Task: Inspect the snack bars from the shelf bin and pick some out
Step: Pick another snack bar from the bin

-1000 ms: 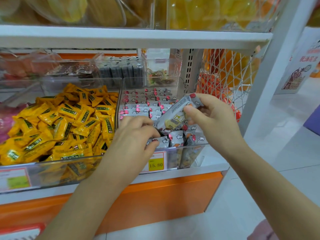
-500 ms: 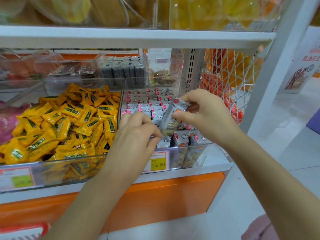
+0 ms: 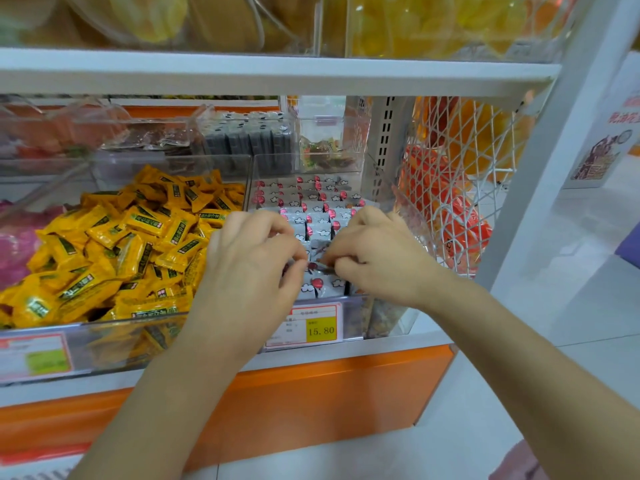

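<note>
Several grey snack bars (image 3: 313, 216) with pink marks stand upright in rows in a clear shelf bin (image 3: 410, 317). Both of my hands are down in the front of that bin, close together. My left hand (image 3: 249, 258) has its fingers curled and its fingertips pinch the top of a bar in the front rows. My right hand (image 3: 377, 258) is just to its right, fingers curled, pinching the top edge of a grey bar (image 3: 320, 266) among the others. My hands hide much of the front rows.
A bin of yellow wrapped sweets (image 3: 138, 237) adjoins on the left. A white shelf board (image 3: 277, 74) hangs close above. White mesh with orange packets (image 3: 450, 202) closes the right side. A 15.80 price tag (image 3: 320, 329) is on the bin front.
My right hand has come down and left, bringing the grey bar it held up in the air back among the rows. My left hand stayed at the front of the bin.
</note>
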The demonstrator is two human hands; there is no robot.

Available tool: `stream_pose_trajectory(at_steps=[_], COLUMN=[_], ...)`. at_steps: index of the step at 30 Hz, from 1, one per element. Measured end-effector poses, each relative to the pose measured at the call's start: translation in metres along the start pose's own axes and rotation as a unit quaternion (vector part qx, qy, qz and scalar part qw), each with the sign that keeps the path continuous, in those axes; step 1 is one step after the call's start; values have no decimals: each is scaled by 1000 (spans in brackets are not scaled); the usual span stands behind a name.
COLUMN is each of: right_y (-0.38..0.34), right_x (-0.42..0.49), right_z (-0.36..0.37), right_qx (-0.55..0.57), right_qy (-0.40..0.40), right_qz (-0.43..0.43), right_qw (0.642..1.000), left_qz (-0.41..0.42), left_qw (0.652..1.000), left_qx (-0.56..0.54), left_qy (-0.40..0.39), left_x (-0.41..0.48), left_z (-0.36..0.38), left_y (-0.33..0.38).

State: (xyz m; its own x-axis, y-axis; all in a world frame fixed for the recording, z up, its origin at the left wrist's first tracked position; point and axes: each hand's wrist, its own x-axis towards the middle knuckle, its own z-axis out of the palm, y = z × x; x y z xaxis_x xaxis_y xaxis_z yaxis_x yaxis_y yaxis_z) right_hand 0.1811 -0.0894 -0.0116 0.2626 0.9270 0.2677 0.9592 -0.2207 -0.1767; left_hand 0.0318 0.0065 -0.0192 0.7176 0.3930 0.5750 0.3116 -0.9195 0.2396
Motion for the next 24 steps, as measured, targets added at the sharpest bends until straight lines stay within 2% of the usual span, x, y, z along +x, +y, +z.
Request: stream_pose_trajectory(at_steps=[2,5,8,12,14,18,20,22,24], right_y=[4,11,14,11,9,9,11,12,12], right_x=[7,23,32,35,36,33,29,26,25], right_z=[-8,-18,-15,-4,-3,-13,-18,-18,-12], right_qx=[53,133,89,-26,-40,102,143,116,27], right_qy=[1,58,76,23,17,138,163,125,68], right_qz=[13,41,40,17,5,26,36,33,33], right_qw=[998,989,992,999,999,985,976,985,997], left_qz=[0,-6,-11,-14,-16,-16,-17,-18,-18], left_qw=[1000,1000,1000,1000,1000,1000,1000,1000,1000], left_qx=[0,-3,-6,-7,-11,-15,-14,-14,-10], left_qy=[1,4,7,10,13,12,12,10,8], left_x=[0,2,3,5,6,5,4,3,3], left_z=[1,2,3,5,5,4,4,3,4], left_y=[0,-1,-2,-3,-2,-2,-2,-1,0])
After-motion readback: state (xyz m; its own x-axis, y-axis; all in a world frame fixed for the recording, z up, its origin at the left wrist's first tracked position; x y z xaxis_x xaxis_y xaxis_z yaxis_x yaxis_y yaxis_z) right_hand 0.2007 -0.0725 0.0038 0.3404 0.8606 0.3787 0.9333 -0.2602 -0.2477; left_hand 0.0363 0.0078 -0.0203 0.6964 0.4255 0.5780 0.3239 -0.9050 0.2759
